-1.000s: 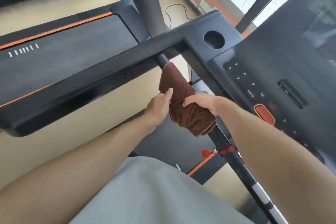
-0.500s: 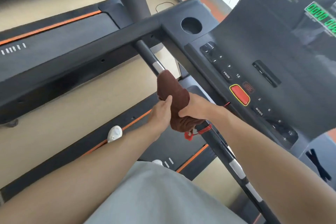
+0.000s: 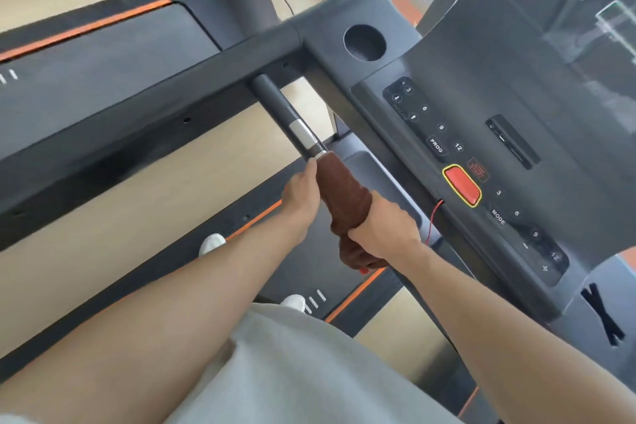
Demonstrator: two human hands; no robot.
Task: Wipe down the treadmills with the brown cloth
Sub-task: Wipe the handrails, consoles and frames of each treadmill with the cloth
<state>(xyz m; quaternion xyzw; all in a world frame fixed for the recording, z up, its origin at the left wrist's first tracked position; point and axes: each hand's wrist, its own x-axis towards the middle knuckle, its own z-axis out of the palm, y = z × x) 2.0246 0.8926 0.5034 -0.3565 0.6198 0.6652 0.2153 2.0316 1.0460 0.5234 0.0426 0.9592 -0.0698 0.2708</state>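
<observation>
Both my hands have slid down the handlebar with the brown cloth since a second ago, and more of the bare bar with its shiny silver band now shows above the cloth.

From my head camera, looking down: the cloth is wrapped around the round handlebar that sticks out from under the console. My left hand is on the left side of the cloth, with my thumb pointing up along the bar near the cloth's top edge. My left fingers are curled around the cloth, though I cannot see their tips. My right hand is lower down, and its fingers are clamped tight on the bunched lower end of the cloth and the bar inside it.

I think I am in the middle of wiping this one bar. The upper part looks done. The part below my hands is hidden, so I cannot tell about it.

A lot looks left to do. The cloth is not near the console with its buttons and red stop button. The cup holder, the flat side rail and the other treadmill to my left are also waiting, I guess.
</observation>
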